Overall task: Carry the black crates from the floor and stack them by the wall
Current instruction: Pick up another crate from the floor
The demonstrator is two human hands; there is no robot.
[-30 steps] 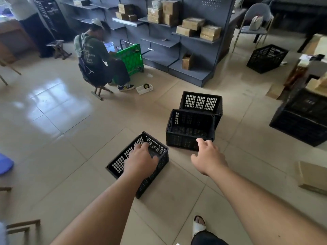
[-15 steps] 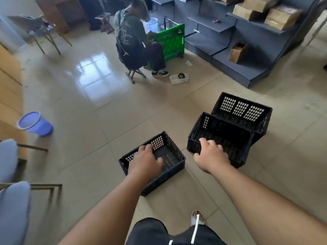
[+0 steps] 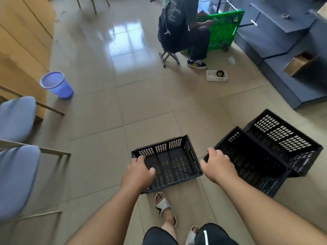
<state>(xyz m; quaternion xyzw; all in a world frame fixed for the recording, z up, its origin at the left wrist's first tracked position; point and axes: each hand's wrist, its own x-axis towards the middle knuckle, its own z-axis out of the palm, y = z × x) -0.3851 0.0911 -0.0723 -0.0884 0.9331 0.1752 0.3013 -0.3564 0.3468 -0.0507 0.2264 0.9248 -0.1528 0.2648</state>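
Three black perforated crates are in view. My left hand (image 3: 138, 172) is shut on the near-left rim of the smaller crate (image 3: 174, 161), which hangs level above the tiled floor in front of my feet. My right hand (image 3: 218, 166) grips the near corner rim of a larger crate (image 3: 253, 161). That crate leans against a third crate (image 3: 286, 137) behind it on the right. All three crates hold nothing.
A person sits on a stool (image 3: 169, 57) ahead beside a green cart (image 3: 223, 30). Dark shelving (image 3: 283, 50) runs along the right. A blue bucket (image 3: 56, 84), grey-cushioned chairs (image 3: 16, 119) and wooden cabinets (image 3: 23, 41) line the left. A small white tray (image 3: 216, 76) lies on the floor.
The view has swung left and down. Both hands have closed on crate rims, and the left crate has turned square to me and come off the floor.
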